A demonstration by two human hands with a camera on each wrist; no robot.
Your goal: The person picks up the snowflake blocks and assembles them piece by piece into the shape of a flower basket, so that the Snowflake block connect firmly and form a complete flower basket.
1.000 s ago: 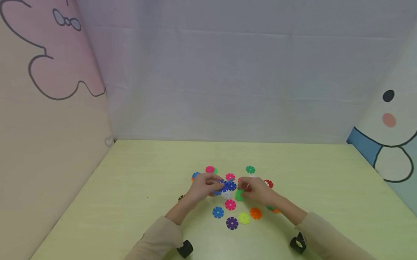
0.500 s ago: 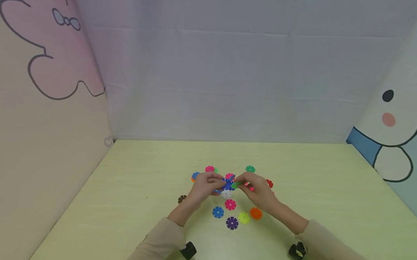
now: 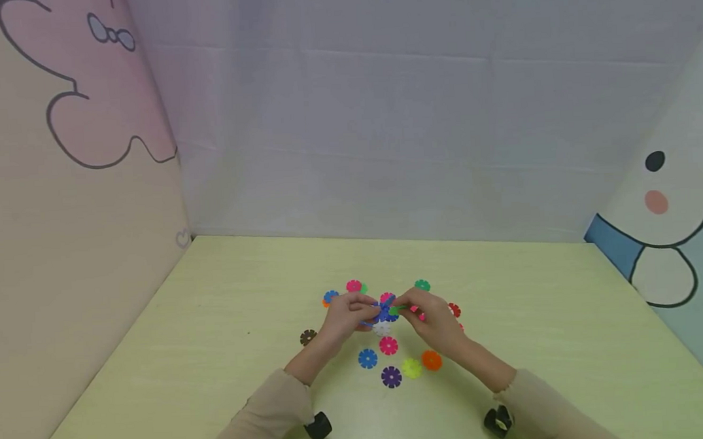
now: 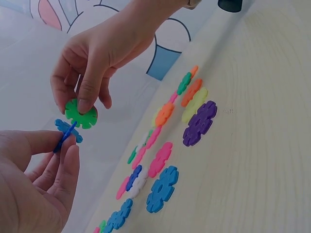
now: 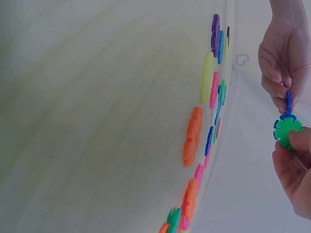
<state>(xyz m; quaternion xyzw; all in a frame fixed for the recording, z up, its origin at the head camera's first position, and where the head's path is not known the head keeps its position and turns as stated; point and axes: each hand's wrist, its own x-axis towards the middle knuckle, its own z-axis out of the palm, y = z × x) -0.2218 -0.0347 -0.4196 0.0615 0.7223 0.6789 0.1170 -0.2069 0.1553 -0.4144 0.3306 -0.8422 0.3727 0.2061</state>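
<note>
The left hand [image 3: 346, 316] pinches a dark blue notched disc between thumb and fingers; in the left wrist view that disc [image 4: 66, 136] stands edge-on, with a lighter blue disc [image 4: 76, 133] crossing it. Between the thumb and fingers of the right hand [image 3: 434, 317] is a green notched disc [image 4: 80, 115], its lower edge meeting the dark blue one. The right wrist view shows the green disc [image 5: 287, 132] against the blue pieces, both hands raised off the table. Whether the slots interlock, I cannot tell.
Loose discs lie around and under the hands, among them a purple [image 3: 391, 377], a blue [image 3: 367, 358], a yellow [image 3: 412, 368], an orange [image 3: 431, 360] and a brown one [image 3: 308, 338]. Cloth screens surround the table [image 3: 216, 356] at the back and sides.
The right hand has lifted the green disc from lower down and brought it up and left against the blue pieces. The left hand has stayed nearly in place, still pinching the blue disc.
</note>
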